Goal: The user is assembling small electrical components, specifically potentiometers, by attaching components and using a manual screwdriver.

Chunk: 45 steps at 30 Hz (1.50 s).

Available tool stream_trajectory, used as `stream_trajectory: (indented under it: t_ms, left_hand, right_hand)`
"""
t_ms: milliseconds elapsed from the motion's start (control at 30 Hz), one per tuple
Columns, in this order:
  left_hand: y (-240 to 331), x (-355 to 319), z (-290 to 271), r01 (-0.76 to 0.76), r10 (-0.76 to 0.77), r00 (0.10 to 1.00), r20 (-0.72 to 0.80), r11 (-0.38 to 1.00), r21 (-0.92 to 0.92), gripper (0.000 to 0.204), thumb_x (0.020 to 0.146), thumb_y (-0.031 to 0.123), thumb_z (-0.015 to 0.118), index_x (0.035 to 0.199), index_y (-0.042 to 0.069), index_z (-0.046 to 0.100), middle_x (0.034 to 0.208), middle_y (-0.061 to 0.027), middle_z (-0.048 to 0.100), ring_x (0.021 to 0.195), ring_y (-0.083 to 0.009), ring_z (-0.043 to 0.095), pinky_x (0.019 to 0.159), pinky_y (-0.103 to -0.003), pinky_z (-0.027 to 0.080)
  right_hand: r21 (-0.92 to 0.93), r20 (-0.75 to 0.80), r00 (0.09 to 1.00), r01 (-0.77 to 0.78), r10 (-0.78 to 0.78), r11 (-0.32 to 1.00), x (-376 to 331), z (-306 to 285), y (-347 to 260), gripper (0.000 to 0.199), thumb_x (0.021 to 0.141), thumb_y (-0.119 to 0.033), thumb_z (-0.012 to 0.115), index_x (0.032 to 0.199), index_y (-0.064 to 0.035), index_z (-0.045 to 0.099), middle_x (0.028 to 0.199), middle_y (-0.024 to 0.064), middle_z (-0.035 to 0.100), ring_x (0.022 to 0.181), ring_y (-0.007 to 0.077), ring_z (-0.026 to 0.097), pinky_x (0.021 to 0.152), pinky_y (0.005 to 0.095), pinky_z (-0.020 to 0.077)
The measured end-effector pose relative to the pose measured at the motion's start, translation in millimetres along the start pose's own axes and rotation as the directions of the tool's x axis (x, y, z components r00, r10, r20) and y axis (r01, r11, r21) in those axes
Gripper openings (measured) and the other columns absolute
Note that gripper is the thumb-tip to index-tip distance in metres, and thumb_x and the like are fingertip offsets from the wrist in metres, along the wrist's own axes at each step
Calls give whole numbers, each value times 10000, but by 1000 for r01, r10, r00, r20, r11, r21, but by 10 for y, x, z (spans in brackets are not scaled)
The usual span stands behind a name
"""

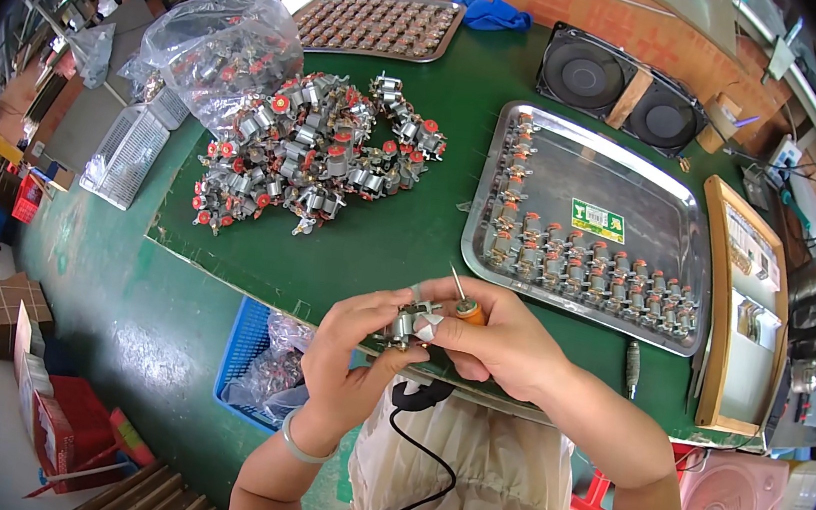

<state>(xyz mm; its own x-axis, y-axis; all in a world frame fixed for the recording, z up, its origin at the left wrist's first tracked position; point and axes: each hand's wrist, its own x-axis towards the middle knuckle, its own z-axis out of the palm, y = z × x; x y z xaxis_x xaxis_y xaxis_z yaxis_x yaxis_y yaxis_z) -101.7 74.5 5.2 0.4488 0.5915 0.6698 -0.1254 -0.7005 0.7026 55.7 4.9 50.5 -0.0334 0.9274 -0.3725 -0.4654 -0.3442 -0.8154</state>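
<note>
Right under the camera is the wearer's gathered cream fabric garment (470, 464), cut off at the bottom of the view. Next biggest is the flat green counter (388, 258), with its edges bent by the lens. On its right half sits a shiny rectangular metal tray with rounded corners (577, 181), with rows of small parts along its left and near sides. Over to the left is a loose heap of silver metal parts with red ends (314, 149), so tangled I can't tell where one stops and the next begins.

The right grip (515, 346) is closed around an orange-handled tool with a thin metal shaft (471, 311); the shaft pokes up, most of the handle's buried in the fingers. The left grip (343, 343) is pinching a small silver metal piece (404, 328) right around the counter's near edge, with the right thumb up against it too.

That piece looks shiny grey, with a chunky rounded body and bits sticking out. Fingers cover a good chunk of it. There's a pale patch by the right thumb tip, can't tell what that is.
</note>
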Motion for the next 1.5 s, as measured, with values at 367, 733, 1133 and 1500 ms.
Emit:
stream_trajectory:
  t_ms: [367,733,1133,1500]
  left_hand:
    - [147,299,-129,-49,-21,906,424,987,153,508,606,34,719,1080,17,537,986,-110,606,900,-265,566,743,-332,482]
    - [218,173,191,-94,-95,908,409,903,419,582,618,97,723,1152,60,494,1164,-147,476,1035,-287,473,823,-391,420]
    - [251,-19,375,357,-320,934,160,862,-360,279,805,-34,553,1082,-35,523,1017,-126,546,883,-170,566,746,-251,475]
    - [301,52,412,416,-369,888,275,899,-135,318,740,-6,642,1053,-5,591,927,-125,620,763,-168,609,696,-243,495]
  right_hand:
    - [-851,152,866,360,-476,383,-126,-125,-14,274,721,-33,602,990,3,561,824,107,591,750,230,583,675,310,458]
    - [-858,3,743,345,-669,380,-363,-142,-3,416,654,-25,621,1053,5,508,812,133,564,681,231,568,616,320,469]
    - [-550,-31,824,458,-565,698,-452,-214,-5,282,735,34,613,1000,16,521,770,81,541,723,171,548,664,260,426]
    - [-920,186,624,382,-759,89,-510,-260,96,287,637,48,624,895,-20,517,801,100,503,592,242,560,473,321,445]
